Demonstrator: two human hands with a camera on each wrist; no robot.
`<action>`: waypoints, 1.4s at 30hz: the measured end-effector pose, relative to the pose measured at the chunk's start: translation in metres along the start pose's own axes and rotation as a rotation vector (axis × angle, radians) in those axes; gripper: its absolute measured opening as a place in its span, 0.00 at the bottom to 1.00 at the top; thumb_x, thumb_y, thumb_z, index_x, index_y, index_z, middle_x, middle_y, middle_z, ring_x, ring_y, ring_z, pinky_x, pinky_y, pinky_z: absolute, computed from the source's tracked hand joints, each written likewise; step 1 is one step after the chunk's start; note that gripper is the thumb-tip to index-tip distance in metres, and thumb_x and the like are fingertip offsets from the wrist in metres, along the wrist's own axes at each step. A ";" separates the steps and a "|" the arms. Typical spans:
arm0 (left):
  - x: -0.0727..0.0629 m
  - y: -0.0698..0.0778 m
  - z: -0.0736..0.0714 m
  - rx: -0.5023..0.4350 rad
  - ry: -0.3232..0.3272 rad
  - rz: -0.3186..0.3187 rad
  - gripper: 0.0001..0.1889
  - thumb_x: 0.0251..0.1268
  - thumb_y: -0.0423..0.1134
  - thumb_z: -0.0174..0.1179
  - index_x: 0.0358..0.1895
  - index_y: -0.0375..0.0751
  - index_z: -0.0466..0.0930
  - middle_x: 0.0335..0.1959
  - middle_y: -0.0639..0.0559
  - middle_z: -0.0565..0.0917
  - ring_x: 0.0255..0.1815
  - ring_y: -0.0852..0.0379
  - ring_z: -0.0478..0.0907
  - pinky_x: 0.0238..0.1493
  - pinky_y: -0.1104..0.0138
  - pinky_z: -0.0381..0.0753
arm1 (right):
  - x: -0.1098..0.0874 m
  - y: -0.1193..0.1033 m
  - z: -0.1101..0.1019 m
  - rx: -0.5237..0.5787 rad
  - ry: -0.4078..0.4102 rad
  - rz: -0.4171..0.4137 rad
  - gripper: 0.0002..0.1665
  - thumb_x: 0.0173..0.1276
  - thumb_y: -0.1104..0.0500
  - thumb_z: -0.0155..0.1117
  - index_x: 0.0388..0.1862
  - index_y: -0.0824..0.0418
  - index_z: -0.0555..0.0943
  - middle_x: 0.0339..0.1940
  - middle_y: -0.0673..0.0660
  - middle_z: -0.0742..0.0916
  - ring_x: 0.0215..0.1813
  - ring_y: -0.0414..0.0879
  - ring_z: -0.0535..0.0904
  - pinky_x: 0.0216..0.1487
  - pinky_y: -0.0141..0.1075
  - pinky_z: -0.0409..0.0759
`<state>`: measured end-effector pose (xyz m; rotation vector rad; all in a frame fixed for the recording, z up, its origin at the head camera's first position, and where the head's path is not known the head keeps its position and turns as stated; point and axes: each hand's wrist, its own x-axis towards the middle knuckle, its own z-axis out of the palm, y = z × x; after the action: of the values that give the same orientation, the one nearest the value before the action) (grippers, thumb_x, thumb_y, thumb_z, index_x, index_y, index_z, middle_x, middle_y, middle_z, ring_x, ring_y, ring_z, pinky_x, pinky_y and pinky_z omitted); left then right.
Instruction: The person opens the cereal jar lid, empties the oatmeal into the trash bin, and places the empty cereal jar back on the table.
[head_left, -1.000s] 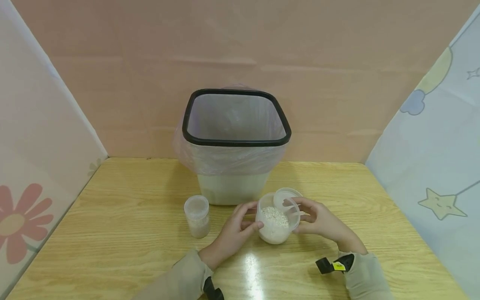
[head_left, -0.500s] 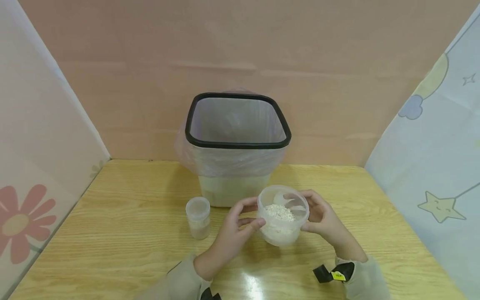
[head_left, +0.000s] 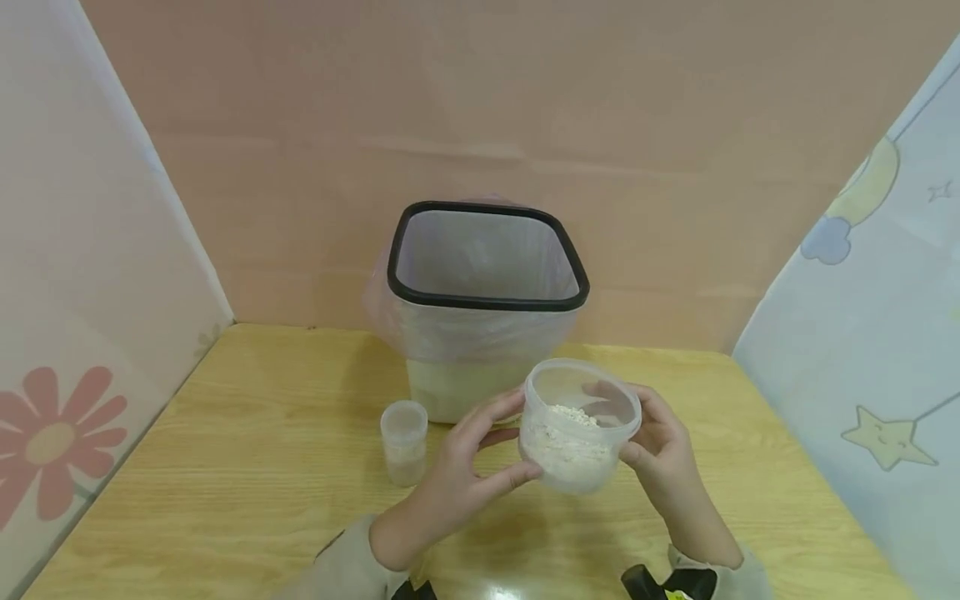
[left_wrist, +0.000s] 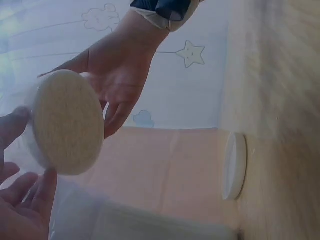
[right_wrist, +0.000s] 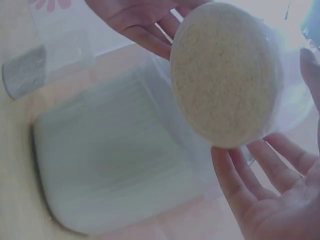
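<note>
A clear round plastic tub (head_left: 573,462) of pale flakes, which look like oats, is held up off the table and tilted slightly. My left hand (head_left: 461,471) grips its left side, thumb toward me and fingers on the far side. On the opposite side my right hand (head_left: 667,458) holds it near the rim, some of those fingers showing through the clear wall. Both wrist views look at the tub's flake-covered underside (right_wrist: 227,75). A round white lid (left_wrist: 235,166) lies on the table in the left wrist view; in the head view it is hidden.
Behind the hands stands a pale bin (head_left: 457,387) with a black rim and a thin plastic liner. A small lidded clear jar (head_left: 405,442), partly filled, is left of my left hand on the wooden table (head_left: 247,467). Patterned panels flank both sides.
Both hands have raised the tub off the table and brought it slightly right and closer to the head camera. The lid behind it has gone out of sight in the head view.
</note>
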<state>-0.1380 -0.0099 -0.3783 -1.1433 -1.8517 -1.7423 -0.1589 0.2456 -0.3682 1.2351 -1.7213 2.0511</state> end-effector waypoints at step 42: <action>0.120 0.028 -0.122 0.016 0.051 -0.146 0.43 0.56 0.16 0.67 0.76 0.31 0.59 0.73 0.42 0.62 0.73 0.48 0.67 0.61 0.61 0.81 | 0.158 -0.026 0.029 -0.181 0.128 0.113 0.43 0.55 0.82 0.69 0.69 0.59 0.74 0.70 0.56 0.76 0.61 0.53 0.78 0.60 0.38 0.83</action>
<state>-0.2231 -0.0900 -0.2504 -0.9705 -1.9580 -1.8133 -0.2297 0.1722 -0.2414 0.9526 -1.9058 1.9350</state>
